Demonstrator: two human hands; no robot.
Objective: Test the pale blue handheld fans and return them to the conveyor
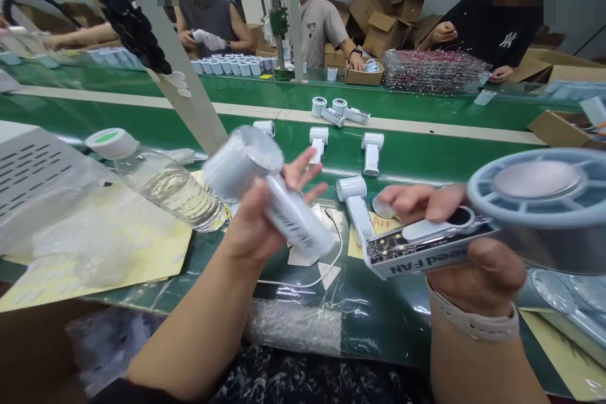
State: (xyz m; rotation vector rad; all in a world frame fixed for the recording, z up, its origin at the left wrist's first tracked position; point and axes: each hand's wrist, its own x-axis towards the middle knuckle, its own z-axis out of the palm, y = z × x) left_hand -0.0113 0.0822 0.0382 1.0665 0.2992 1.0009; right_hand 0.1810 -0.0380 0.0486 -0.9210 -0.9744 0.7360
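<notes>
My left hand [253,221] is wrapped round a pale blue handheld fan [303,224], its thumb on the neck and other fingers spread behind. That fan is tilted and slightly blurred. In my right hand [495,281] lies a second handheld fan [426,259], its grilled head toward the right edge. This one has an exposed circuit board along the handle and "eed FAN" lettering on its side. Beside my right fingertips is a small round translucent piece [382,203]. Just beyond, another fan [357,205] rests on the green bench, its lower end hidden by the held one.
Several fans [373,154] lie farther back on the green belt [416,161]. A tilted water bottle [175,192] and yellow paper [156,255] are at left, near a slanted post [189,88]. A white cable [303,284] crosses the bench. Co-workers sit opposite.
</notes>
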